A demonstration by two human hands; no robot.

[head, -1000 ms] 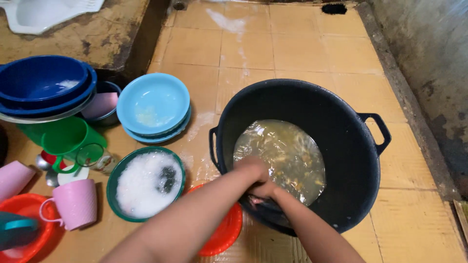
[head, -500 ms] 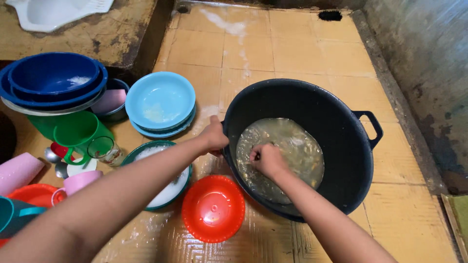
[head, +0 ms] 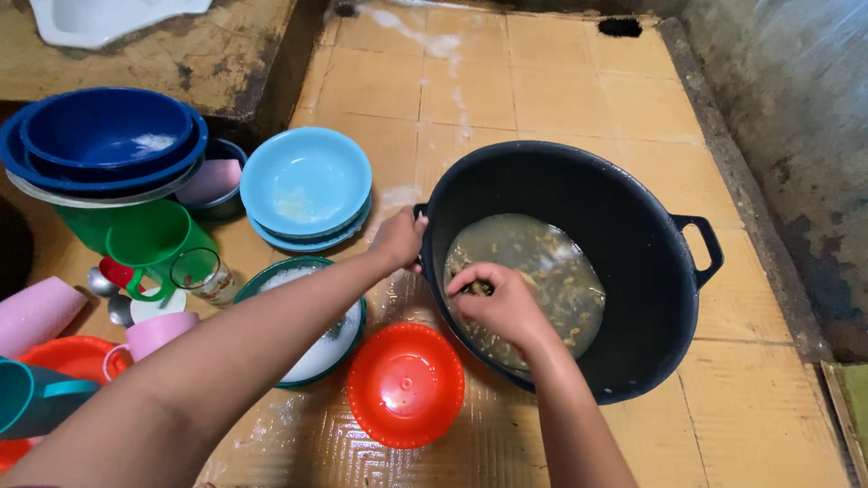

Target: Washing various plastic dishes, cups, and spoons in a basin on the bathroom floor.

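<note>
Black basin (head: 633,271): left hand (head: 398,239) grips its rim; right hand (head: 497,303) curled closed inside.

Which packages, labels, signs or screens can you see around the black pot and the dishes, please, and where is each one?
None: no package, sign or screen shows.
Glass: left of the foam-filled bowl, small and clear, with a pale patch on its side, too blurred to call a label.
</note>
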